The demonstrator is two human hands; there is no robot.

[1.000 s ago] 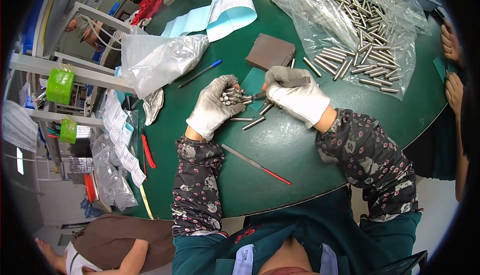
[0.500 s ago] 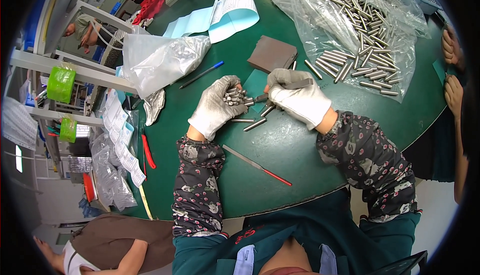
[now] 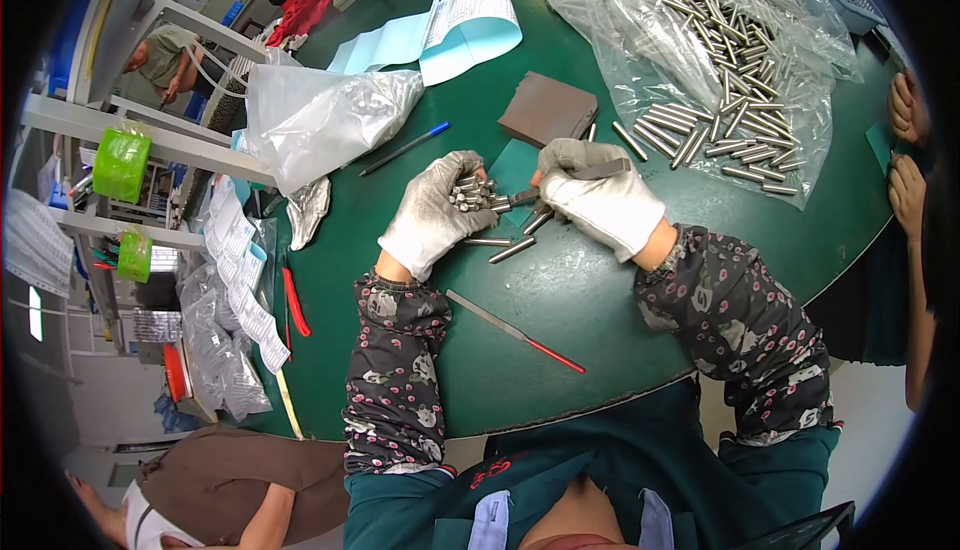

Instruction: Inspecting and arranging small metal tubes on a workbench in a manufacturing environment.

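My left hand point(image 3: 422, 218), in a white work glove, is closed around a bundle of short metal pins point(image 3: 474, 193), their ends turned to the right. My right hand point(image 3: 607, 202), gloved too, grips a flat grey metal bar point(image 3: 603, 168) that looks like a file. Its narrow end reaches the pins in my left hand; my fingers hide its middle. Below the hands, a few loose pins point(image 3: 512, 250) lie on the green table. Just behind my right hand are a brown block point(image 3: 548, 108) and a small green sheet point(image 3: 512, 167).
Many pins point(image 3: 735, 70) lie on an open clear plastic bag point(image 3: 640, 60) at far right. A red-handled needle file point(image 3: 515, 332) lies in front of me. Pen point(image 3: 404, 149), white bag point(image 3: 325, 115), papers point(image 3: 470, 25) and red-handled pliers point(image 3: 296, 302) are leftward. Another person's hands point(image 3: 908, 190) rest at right.
My hands keep nearly the same place and the same grips. The whole view has shifted very slightly. A person in the far left background has moved a little.
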